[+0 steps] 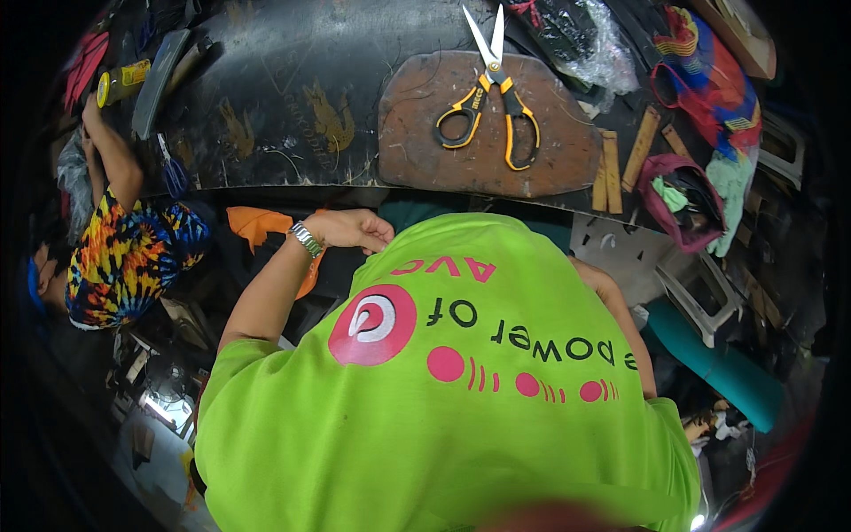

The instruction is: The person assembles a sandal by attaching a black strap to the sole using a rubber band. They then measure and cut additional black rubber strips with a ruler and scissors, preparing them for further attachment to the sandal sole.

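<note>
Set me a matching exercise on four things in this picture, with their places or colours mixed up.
Things:
1. scissors
2. wristwatch
3. left hand
4. co-worker's shirt

Places or colours:
A. multicoloured, mainly orange, black and blue
B. with curled fingers, next to the lime-green shirt
C. open-bladed, on the brown board
D. silver-coloured, fastened round a wrist

Pairs: 1-C, 2-D, 3-B, 4-A

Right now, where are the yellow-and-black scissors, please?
In the head view, the yellow-and-black scissors lie open on the brown board, near the top, slightly right of centre.
</note>
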A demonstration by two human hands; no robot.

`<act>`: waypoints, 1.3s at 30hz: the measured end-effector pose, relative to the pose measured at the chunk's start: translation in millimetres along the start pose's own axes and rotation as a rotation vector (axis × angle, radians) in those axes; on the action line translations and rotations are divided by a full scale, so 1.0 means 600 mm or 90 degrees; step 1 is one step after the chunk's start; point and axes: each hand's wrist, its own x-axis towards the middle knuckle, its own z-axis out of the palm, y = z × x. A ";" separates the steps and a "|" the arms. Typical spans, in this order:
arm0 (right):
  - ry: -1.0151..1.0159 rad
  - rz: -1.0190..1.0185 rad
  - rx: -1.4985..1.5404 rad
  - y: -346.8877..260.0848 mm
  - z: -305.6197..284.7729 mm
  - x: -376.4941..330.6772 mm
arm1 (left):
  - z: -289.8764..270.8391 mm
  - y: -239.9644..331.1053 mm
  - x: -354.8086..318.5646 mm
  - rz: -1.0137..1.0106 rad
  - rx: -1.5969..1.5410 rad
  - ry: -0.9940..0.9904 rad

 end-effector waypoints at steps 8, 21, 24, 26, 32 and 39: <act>-0.208 0.089 -0.518 -0.014 0.005 0.159 | 0.030 0.155 -0.035 0.176 0.599 0.251; 0.221 -0.356 -0.841 -0.241 0.203 0.139 | -0.153 0.280 0.068 0.656 0.781 0.617; 0.228 -0.309 -0.874 -0.247 0.211 0.137 | -0.166 0.246 0.061 0.634 0.710 0.714; 0.255 -0.358 -0.881 -0.251 0.211 0.134 | -0.159 0.202 0.045 0.644 0.836 0.814; 0.386 -0.723 -0.739 -0.280 0.191 0.143 | -0.054 0.042 -0.024 0.393 1.066 0.891; 0.806 -0.833 -0.858 -0.379 0.164 0.228 | 0.078 -0.070 -0.084 0.420 0.383 0.528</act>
